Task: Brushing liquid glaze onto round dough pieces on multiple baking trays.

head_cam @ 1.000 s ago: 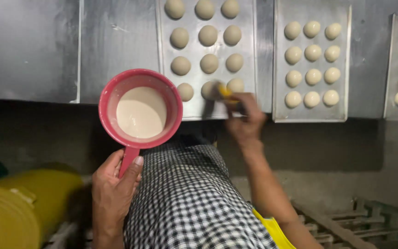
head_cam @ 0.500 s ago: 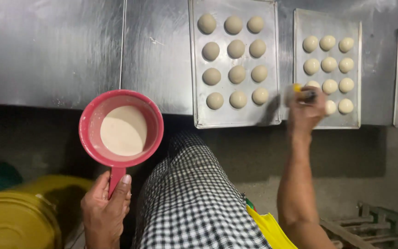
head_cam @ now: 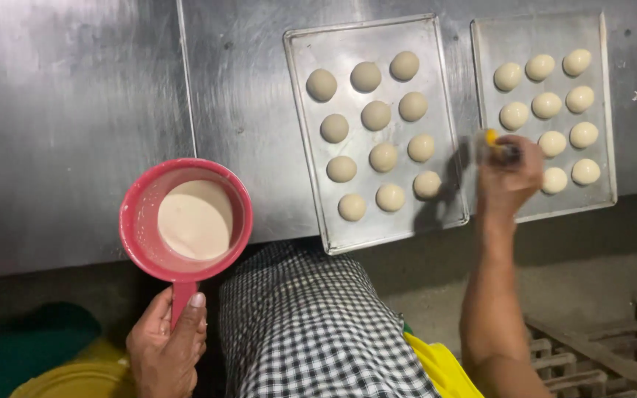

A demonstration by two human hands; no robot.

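My left hand (head_cam: 167, 343) grips the handle of a red plastic mug (head_cam: 184, 221) holding a pale creamy liquid, held over the front edge of the steel table. My right hand (head_cam: 509, 177) is closed on a small brush with a yellow handle (head_cam: 492, 138), over the near left part of the right baking tray (head_cam: 603, 110), next to its round dough balls (head_cam: 553, 143). The middle baking tray (head_cam: 300, 88) holds several dough balls (head_cam: 376, 115) in rows.
The trays lie on a steel table (head_cam: 75, 110). A yellow drum (head_cam: 75, 379) stands low at the left, with a dark green thing beside it. A metal rack (head_cam: 599, 354) lies on the floor at the lower right. My checked shirt fills the lower middle.
My right hand with the brush has moved from the middle tray's near right corner over to the right tray. The mug stays in my left hand; the view has shifted.
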